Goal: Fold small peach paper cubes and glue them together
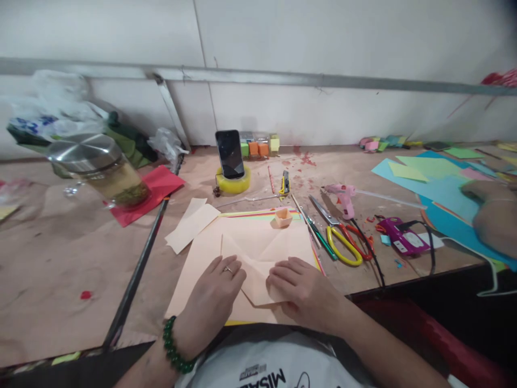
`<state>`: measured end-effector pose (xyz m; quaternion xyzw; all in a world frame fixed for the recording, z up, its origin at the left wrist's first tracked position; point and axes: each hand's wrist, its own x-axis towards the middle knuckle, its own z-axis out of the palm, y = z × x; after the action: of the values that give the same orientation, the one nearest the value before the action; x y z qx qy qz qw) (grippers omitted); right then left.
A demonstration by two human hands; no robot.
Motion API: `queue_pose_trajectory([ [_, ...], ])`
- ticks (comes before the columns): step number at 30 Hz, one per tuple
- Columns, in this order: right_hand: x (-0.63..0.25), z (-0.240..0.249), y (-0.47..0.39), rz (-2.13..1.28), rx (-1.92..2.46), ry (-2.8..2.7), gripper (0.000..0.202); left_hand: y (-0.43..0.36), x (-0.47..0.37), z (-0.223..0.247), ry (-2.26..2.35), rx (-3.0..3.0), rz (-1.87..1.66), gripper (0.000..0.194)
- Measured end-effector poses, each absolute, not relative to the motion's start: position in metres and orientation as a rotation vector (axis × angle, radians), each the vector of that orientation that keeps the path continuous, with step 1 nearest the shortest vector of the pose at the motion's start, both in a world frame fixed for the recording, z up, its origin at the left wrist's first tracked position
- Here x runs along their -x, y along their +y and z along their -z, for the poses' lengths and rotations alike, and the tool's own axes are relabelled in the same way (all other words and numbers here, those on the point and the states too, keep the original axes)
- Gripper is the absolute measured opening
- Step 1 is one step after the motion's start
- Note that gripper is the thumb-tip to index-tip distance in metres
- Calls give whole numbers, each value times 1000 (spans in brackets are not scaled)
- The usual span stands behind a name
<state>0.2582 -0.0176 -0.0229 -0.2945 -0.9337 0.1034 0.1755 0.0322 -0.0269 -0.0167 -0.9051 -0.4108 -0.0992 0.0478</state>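
A creased peach paper sheet (258, 280) lies partly folded on a stack of larger paper (194, 269) in front of me. My left hand (220, 288), with a ring and a green bead bracelet, rests on the sheet's left side, fingers lying flat and bent slightly. On the right side of the same sheet is my right hand (302, 291), its fingers close together over the paper and the thumb tucked at the lower edge. A small folded peach paper box (283, 217) stands at the top of the stack.
Right of the stack lie scissors (345, 242), a pink glue gun (342, 198) and a purple power strip (406, 237). Behind stands a phone (230, 153) on yellow tape (234, 180). A glass jar (105, 172) stands left. Another person's hand (495, 215) is far right.
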Motion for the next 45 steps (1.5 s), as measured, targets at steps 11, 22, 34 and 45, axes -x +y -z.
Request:
queue_pose_trajectory([
  [11, -270, 13, 5, -1070, 686, -2479, 26, -55, -32, 27, -1102, 2819, 719, 28],
  [22, -249, 29, 20, -902, 1134, -2234, 15, -60, -29, 30, -1046, 2836, 943, 26],
  [34, -246, 36, 15, -681, 1120, -2257, 17, -60, -29, 34, -1102, 2770, 881, 36],
  [45, -246, 39, 14, -628, 1078, -2251, 16, -60, -31, 34, -1102, 2810, 795, 34],
])
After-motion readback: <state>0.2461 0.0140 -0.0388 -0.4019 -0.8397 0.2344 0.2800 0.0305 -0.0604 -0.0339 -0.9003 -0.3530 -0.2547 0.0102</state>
